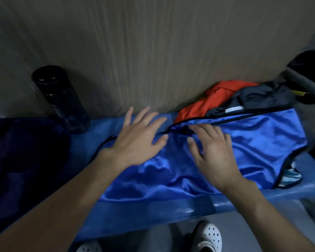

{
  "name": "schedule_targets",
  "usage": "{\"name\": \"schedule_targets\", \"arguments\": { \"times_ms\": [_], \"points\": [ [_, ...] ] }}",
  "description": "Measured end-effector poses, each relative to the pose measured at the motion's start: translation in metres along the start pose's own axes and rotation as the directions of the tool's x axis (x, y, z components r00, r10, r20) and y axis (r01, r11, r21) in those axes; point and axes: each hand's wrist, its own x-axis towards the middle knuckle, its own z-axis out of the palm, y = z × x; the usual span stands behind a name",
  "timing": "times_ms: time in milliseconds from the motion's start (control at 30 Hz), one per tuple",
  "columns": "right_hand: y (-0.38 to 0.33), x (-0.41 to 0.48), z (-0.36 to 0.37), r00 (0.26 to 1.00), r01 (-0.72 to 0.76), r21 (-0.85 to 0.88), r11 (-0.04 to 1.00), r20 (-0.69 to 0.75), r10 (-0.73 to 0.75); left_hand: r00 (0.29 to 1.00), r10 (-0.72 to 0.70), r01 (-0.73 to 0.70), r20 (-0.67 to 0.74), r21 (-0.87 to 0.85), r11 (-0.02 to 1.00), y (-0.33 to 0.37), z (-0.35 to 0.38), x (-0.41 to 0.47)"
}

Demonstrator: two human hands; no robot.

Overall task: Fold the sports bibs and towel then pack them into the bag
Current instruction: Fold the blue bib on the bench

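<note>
Left hand [138, 137] and right hand [212, 151] rest flat, fingers spread, on shiny blue satin bib [253, 142]; crumpled orange bib [205, 100] lies beyond right hand.

The bench [153, 211] carries blue bib [258, 142], black bottle [62, 100].

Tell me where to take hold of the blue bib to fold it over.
Pinch the blue bib at its black-trimmed right edge, coming from the right: that end lies flat and free, while the left hand and right hand press the rest.
</note>
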Motion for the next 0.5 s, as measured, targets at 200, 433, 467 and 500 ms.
{"name": "schedule_targets", "arguments": {
  "times_ms": [200, 433, 467, 500],
  "points": [
    [0.098, -0.034, -0.062, 0.869, -0.363, 0.033, 0.931, -0.349, 0.351, 0.894, 0.441, -0.448, -0.079, -0.124, 0.885, 0.138, -0.029, 0.112],
    [0.163, -0.048, -0.076, 0.673, -0.688, 0.192, 0.700, -0.191, 0.715, 0.834, 0.550, -0.546, 0.029, -0.100, 0.832, 0.216, -0.016, 0.175],
    [0.169, -0.047, -0.075, 0.680, -0.684, 0.204, 0.700, -0.169, 0.714, 0.828, 0.559, -0.554, 0.047, -0.088, 0.828, 0.220, -0.014, 0.180],
    [0.173, -0.046, -0.074, 0.693, -0.672, 0.206, 0.711, -0.161, 0.702, 0.819, 0.570, -0.566, 0.067, -0.077, 0.821, 0.224, -0.012, 0.185]
  ]
}}
